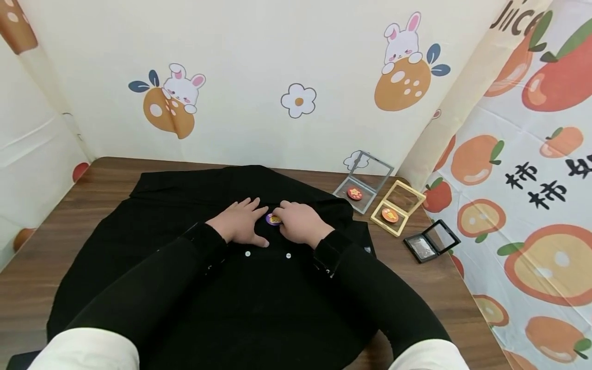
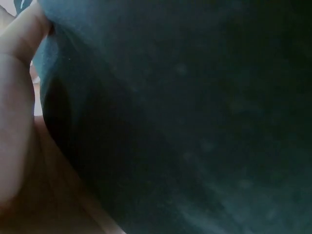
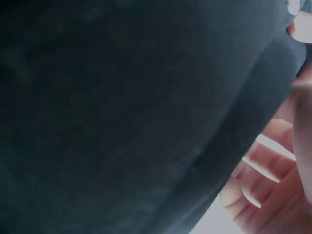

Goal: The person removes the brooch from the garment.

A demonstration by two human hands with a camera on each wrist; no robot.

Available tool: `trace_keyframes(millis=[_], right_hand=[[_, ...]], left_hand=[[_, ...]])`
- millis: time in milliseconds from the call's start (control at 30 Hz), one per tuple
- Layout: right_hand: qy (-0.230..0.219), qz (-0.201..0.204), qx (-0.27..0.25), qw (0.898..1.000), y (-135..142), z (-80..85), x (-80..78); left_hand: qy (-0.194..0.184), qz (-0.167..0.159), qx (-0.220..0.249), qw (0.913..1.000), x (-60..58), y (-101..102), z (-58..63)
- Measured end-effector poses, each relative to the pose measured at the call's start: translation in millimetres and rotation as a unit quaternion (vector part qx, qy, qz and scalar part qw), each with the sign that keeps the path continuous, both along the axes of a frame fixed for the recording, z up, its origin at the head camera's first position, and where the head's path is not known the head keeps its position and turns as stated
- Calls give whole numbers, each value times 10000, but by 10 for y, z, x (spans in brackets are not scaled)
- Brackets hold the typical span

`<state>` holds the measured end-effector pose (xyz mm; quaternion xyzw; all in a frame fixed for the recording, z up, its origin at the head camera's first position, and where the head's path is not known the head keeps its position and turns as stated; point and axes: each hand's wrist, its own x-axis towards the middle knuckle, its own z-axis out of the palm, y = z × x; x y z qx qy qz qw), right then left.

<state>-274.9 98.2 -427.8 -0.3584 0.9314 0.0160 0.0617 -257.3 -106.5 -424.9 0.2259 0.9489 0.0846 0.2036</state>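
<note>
A large black cloth (image 1: 259, 303) lies spread before me, with two small white round studs (image 1: 247, 254) near its middle. On it sits a round purple badge (image 1: 273, 220) with a yellow design, partly covered by my right hand (image 1: 301, 224). That hand's fingers are curled and pinch the badge's right edge. Just left of the badge, my left hand (image 1: 238, 222) rests on the cloth with its fingers spread. Dark fabric fills most of both wrist views, so the badge cannot be made out there.
To the right on the wooden table (image 1: 444, 293) stand three opened cases: a grey one (image 1: 363, 204) with a red badge (image 1: 354, 193), a yellow one (image 1: 401, 205) with an orange badge (image 1: 390, 215), and a black one (image 1: 422, 260) with a silvery insert. Printed curtains (image 1: 240, 46) enclose the table.
</note>
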Motion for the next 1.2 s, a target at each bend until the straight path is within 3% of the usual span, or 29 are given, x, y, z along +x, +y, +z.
trace_keyframes(millis=[267,467,600,867,1200], right_hand=[[-582,-324,-1030,9924,141,-21,-100],[-1266,-855,-1718,9732,192,-9,-210],[-1534,-1169,-2113,9582,224,4,-277],[-1913,-1480,-2538,9365,259,-43,-387],[-1587,-1692,-2450,9414,196,-72,-417]], left_hand=[[81,-179,252,9995,-56,-24,3],[-37,-175,903,9958,-116,-49,51],[108,-318,1279,9912,-134,-47,81],[369,-443,1436,9880,-123,-11,96],[266,-209,1138,9929,-158,16,56]])
